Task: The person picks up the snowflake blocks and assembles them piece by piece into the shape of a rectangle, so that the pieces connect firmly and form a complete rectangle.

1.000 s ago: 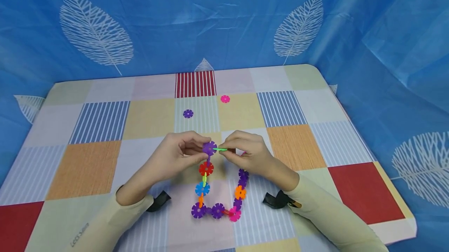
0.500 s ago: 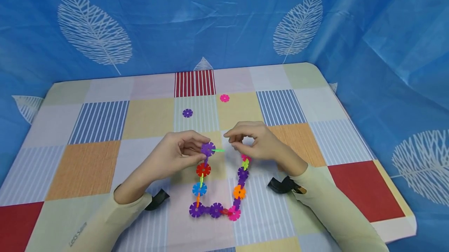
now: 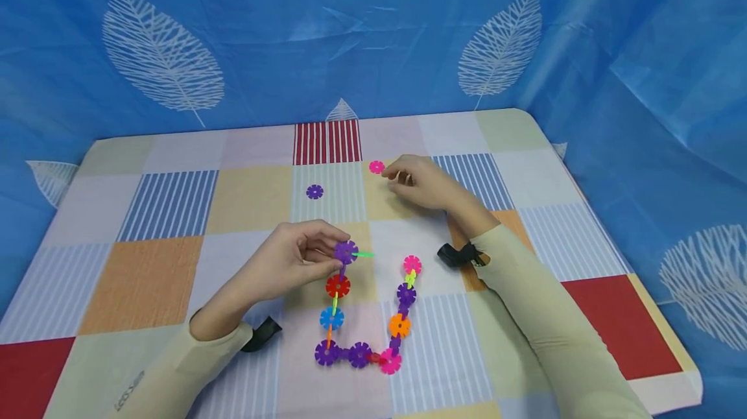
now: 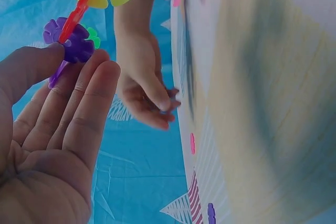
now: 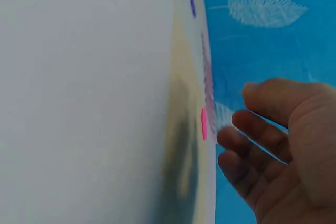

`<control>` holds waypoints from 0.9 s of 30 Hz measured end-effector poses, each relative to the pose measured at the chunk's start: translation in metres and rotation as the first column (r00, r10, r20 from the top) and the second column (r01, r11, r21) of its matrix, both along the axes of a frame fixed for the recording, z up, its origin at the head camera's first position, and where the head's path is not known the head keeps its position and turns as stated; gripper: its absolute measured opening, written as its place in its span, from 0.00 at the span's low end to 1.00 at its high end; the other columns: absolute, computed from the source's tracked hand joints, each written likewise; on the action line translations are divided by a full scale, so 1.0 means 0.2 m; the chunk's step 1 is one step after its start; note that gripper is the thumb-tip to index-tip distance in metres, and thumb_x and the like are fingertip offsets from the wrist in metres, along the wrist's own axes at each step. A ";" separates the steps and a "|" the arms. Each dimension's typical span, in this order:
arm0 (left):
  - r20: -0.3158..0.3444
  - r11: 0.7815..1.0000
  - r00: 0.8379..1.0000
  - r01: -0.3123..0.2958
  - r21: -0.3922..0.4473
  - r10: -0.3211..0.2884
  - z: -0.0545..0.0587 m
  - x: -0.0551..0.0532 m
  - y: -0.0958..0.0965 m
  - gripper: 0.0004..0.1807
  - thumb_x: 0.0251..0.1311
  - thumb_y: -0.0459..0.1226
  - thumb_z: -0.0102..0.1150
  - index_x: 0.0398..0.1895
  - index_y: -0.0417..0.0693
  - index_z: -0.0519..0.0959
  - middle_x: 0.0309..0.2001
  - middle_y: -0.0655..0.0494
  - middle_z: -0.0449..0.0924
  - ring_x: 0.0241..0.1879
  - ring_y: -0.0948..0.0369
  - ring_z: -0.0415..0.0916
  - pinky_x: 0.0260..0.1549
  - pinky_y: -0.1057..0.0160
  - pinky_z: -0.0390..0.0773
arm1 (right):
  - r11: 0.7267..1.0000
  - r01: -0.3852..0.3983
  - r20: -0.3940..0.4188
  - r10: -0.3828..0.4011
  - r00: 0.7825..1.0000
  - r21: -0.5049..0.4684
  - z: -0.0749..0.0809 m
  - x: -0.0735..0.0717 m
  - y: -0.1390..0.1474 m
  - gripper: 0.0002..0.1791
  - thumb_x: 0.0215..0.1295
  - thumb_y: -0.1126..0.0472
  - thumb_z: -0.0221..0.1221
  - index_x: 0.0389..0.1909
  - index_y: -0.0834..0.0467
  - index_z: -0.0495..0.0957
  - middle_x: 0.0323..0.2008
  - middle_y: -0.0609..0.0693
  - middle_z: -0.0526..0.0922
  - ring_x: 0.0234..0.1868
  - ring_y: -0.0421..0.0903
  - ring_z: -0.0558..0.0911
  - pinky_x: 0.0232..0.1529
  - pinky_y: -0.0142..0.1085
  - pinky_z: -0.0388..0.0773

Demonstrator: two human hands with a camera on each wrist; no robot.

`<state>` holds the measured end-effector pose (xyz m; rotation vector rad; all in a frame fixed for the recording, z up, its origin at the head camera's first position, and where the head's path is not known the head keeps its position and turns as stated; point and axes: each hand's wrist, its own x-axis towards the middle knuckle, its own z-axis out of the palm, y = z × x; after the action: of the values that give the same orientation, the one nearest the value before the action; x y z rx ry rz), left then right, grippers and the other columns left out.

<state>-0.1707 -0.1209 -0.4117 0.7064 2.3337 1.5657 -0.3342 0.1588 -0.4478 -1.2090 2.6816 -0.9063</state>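
Between thumb and fingers my left hand (image 3: 297, 253) pinches a purple snowflake disc (image 3: 347, 252), the end piece of a chain of interlocked discs. A green disc (image 3: 364, 255) sticks out edge-on from its right side. From there the chain runs down through a red disc (image 3: 338, 286) and a blue disc (image 3: 331, 318), across the bottom, then up to a pink end disc (image 3: 412, 264). My right hand (image 3: 423, 180) holds nothing, its fingers loosely bent, close to a loose pink disc (image 3: 377, 167) at the back of the table. In the right wrist view that disc (image 5: 204, 124) appears edge-on beyond the fingertips.
Left of the loose pink disc lies a loose purple disc (image 3: 314, 192). A patchwork cloth (image 3: 245, 198) covers the table. Behind it hangs a blue curtain (image 3: 373, 36) with white leaf prints. Black straps (image 3: 262, 335) hang at both wrists.
My right hand has let go of the green disc and moved away, up and right toward the loose pink disc. My left hand has stayed nearly in place with the chain.
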 end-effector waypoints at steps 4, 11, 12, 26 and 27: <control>0.002 1.000 1.000 0.015 0.015 -0.015 0.00 0.00 0.00 0.19 0.55 0.30 0.69 0.50 0.47 0.80 0.39 0.59 0.84 0.37 0.62 0.83 0.37 0.63 0.83 | 0.992 0.035 -0.029 -0.032 0.999 0.121 0.01 -0.10 -0.04 0.20 0.66 0.61 0.60 0.59 0.60 0.76 0.52 0.54 0.78 0.51 0.50 0.76 0.55 0.43 0.72; -0.007 1.000 1.000 0.021 0.022 -0.021 0.02 0.00 0.02 0.19 0.54 0.30 0.70 0.50 0.47 0.80 0.39 0.60 0.84 0.37 0.62 0.83 0.37 0.63 0.83 | 0.963 0.047 -0.051 -0.035 0.998 0.267 0.00 -0.14 -0.09 0.20 0.69 0.65 0.55 0.61 0.60 0.74 0.56 0.56 0.75 0.58 0.54 0.71 0.63 0.45 0.62; -0.010 1.000 1.000 0.020 0.018 -0.020 0.02 0.00 0.02 0.19 0.54 0.30 0.70 0.50 0.47 0.80 0.39 0.60 0.84 0.37 0.63 0.83 0.37 0.63 0.83 | 0.961 0.059 -0.047 -0.048 0.998 0.270 0.00 -0.14 -0.09 0.19 0.69 0.65 0.55 0.60 0.60 0.75 0.54 0.56 0.75 0.56 0.53 0.71 0.61 0.45 0.64; -0.010 1.000 1.000 0.007 0.003 -0.007 0.02 0.00 0.00 0.19 0.54 0.30 0.70 0.50 0.47 0.80 0.39 0.60 0.84 0.38 0.63 0.83 0.37 0.64 0.83 | 0.971 0.045 0.051 -0.058 0.997 0.236 -0.05 0.03 -0.05 0.15 0.57 0.67 0.54 0.46 0.61 0.76 0.42 0.52 0.74 0.42 0.48 0.71 0.48 0.41 0.71; -0.009 1.000 1.000 0.005 0.001 -0.005 0.02 0.00 0.00 0.19 0.54 0.31 0.70 0.50 0.47 0.80 0.39 0.60 0.84 0.38 0.63 0.83 0.37 0.64 0.83 | 0.972 0.044 0.052 -0.058 0.997 0.231 -0.05 0.04 -0.05 0.17 0.57 0.67 0.54 0.49 0.62 0.75 0.42 0.53 0.74 0.42 0.48 0.71 0.48 0.41 0.71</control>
<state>-0.1705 -0.1211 -0.4081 0.7207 2.3361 1.5650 -0.3268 0.1485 -0.4575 -1.0531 2.6906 -0.6042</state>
